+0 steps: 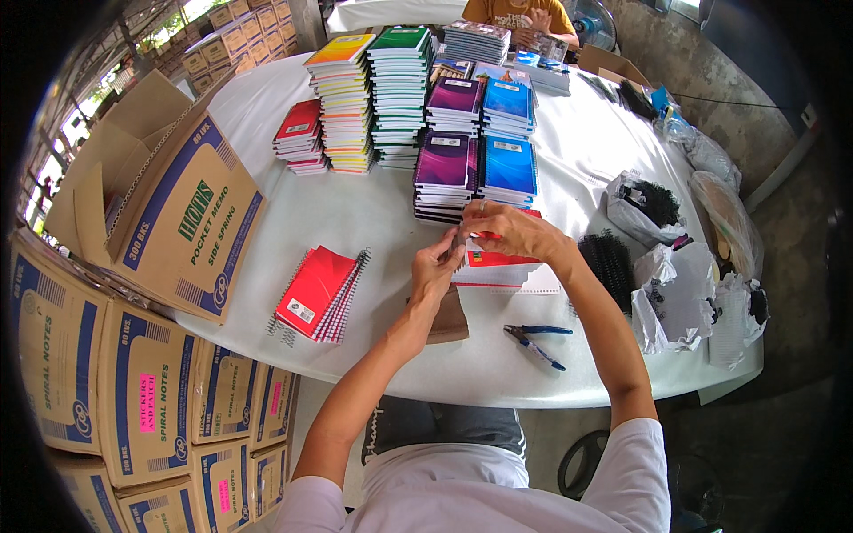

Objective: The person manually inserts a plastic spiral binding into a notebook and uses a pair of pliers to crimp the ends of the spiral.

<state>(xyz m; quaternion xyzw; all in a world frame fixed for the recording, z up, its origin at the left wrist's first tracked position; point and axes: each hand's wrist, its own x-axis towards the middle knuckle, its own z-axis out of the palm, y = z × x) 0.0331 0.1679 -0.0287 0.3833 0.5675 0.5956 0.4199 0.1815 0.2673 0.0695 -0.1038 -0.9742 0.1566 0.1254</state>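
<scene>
Fingers of left hand [434,269] and right hand [508,233] curled close together over red notebook [508,259], frame centre; exact pinch hidden, cannot tell. Uneven tug could tear pages [539,282].

Brn ctns [130,391] stacked lower L, person [524,19] in mustard tee [490,11] at far end, fan [595,28] nearby.

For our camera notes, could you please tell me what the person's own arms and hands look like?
The left hand and right hand are bare, with no gloves, and both forearms are uncovered. The left sleeve and right sleeve are short, white and plain, with no visible markings. No watch shows on either wrist.
</scene>
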